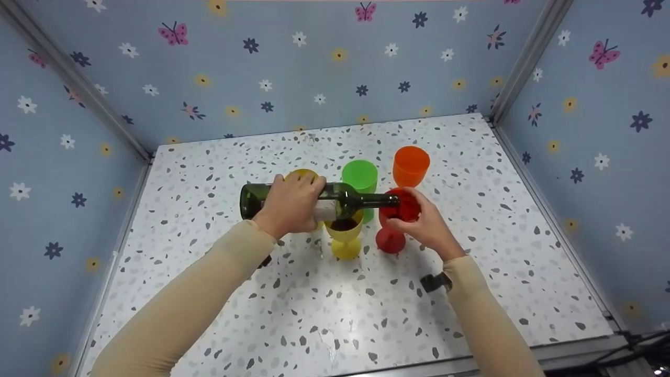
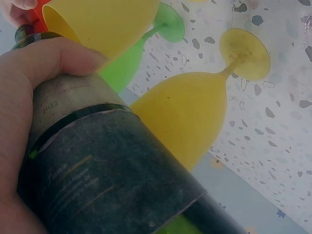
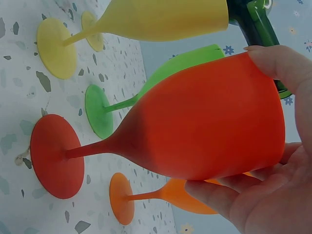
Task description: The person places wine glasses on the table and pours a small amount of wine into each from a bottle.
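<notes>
A dark green wine bottle [image 1: 346,201] lies nearly level in the air, gripped round its body by my left hand [image 1: 293,203]. Its mouth points right and is over the rim of a red goblet [image 1: 391,241]. My right hand [image 1: 426,226] holds that goblet near the rim, thumb on one side and fingers on the other. In the right wrist view the red goblet [image 3: 204,122] stands on its foot, its bowl darker towards the stem. Below the bottle, a yellow goblet [image 1: 345,242] contains dark liquid [image 1: 344,224].
A green goblet [image 1: 360,175] stands behind the bottle's neck, and an orange goblet [image 1: 411,165] behind the red one. A second yellow goblet [image 2: 187,112] is partly hidden by my left hand and the bottle. Flower-patterned walls [image 1: 314,68] enclose the speckled table [image 1: 209,173] at the back and sides.
</notes>
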`<state>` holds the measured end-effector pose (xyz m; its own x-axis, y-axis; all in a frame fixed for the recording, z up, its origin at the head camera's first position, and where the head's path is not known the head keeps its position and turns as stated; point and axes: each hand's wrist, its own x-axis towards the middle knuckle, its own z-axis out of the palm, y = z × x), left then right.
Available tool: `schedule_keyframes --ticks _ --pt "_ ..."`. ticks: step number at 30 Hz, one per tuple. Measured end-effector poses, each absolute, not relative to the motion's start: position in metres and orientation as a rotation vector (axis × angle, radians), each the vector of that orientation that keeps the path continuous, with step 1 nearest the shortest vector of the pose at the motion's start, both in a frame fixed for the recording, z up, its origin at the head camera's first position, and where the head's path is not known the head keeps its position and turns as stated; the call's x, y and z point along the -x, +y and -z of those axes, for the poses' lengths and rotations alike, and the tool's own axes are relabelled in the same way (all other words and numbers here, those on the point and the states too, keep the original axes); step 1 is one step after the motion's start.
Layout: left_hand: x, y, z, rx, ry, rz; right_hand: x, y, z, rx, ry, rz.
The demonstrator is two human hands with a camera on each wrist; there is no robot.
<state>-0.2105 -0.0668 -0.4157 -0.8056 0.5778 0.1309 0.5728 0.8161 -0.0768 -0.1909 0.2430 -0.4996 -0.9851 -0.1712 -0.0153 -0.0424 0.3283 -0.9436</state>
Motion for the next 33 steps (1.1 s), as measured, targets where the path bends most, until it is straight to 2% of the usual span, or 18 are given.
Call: schedule_keyframes --ticks 33 --pt "0.2122 -0.0651 0.4159 0.921 -2.865 -0.053 0.1897 0.2426 0.4996 0.211 2.443 1.779"
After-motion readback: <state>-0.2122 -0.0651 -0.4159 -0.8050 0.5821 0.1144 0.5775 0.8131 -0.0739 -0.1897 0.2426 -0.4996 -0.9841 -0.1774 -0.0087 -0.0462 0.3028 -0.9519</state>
